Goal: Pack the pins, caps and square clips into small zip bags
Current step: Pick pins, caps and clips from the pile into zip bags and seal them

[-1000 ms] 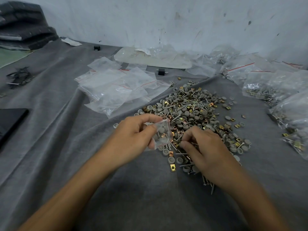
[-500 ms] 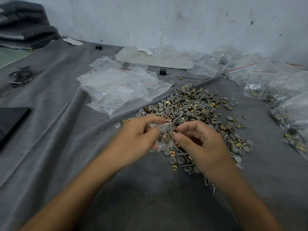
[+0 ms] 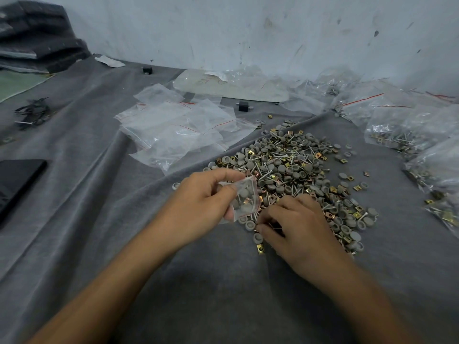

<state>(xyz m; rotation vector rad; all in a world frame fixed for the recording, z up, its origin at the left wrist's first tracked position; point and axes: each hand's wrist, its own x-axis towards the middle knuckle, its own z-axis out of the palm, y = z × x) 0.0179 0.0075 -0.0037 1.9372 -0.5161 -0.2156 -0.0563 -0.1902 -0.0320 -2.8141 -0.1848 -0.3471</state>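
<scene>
A heap of grey caps, metal pins and brass square clips [image 3: 293, 167] lies on the grey cloth. My left hand [image 3: 198, 207] pinches a small clear zip bag [image 3: 244, 201] with a red strip, held above the heap's near edge; caps, a pin and a clip show inside it. My right hand [image 3: 295, 227] is down on the near edge of the heap with its fingers curled over loose parts. What its fingertips hold is hidden.
A stack of empty zip bags [image 3: 178, 130] lies behind my left hand. Filled bags [image 3: 402, 130] crowd the right side. A black slab [image 3: 17, 180] sits at the left edge, and a small black block [image 3: 243, 106] lies near the wall.
My right hand has left the bag's mouth and dropped to the near edge of the heap. My left hand kept hold of the bag.
</scene>
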